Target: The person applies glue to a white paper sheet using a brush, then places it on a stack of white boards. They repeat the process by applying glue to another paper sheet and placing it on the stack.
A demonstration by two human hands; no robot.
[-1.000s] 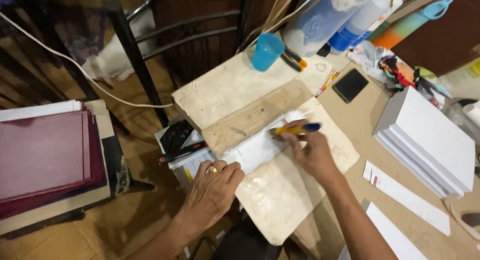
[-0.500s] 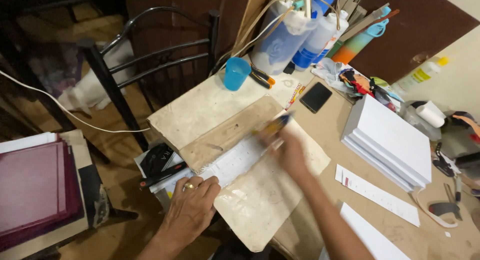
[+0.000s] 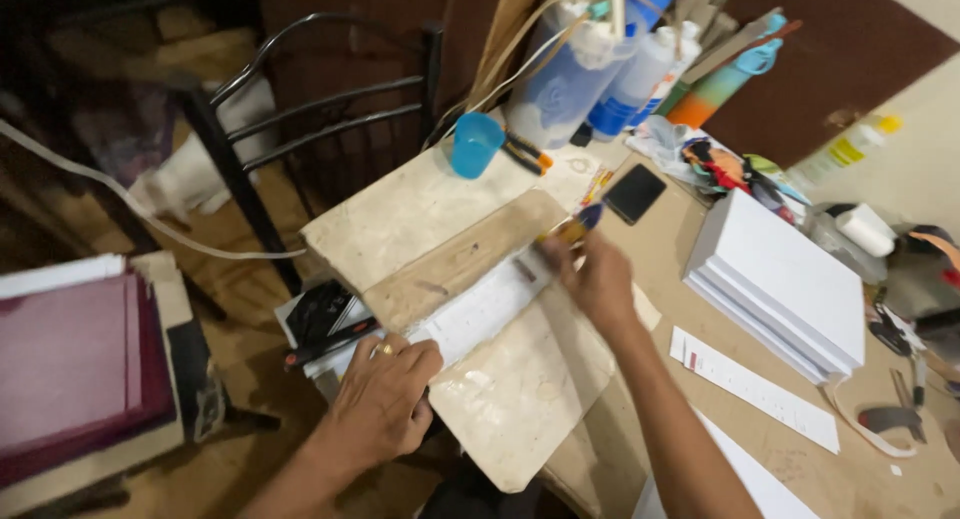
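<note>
My left hand [image 3: 385,404] presses down on the near end of a long white paper strip [image 3: 480,309] that lies on a pale stone slab [image 3: 520,399]. My right hand [image 3: 598,277] is at the strip's far end and grips a brush with a yellow and blue handle [image 3: 578,225]. A brown wooden board [image 3: 460,261] lies alongside the strip on the slab.
A blue cup [image 3: 473,145], glue bottles [image 3: 600,69] and a black phone [image 3: 634,193] stand at the back. A stack of white sheets [image 3: 780,284] and a paper strip [image 3: 755,387] lie to the right. A black chair [image 3: 300,129] and maroon sheets [image 3: 65,364] are on the left.
My right hand has slid along the strip with the brush toward its far end. The left hand has stayed pressed on the near end. The view has shifted left.
</note>
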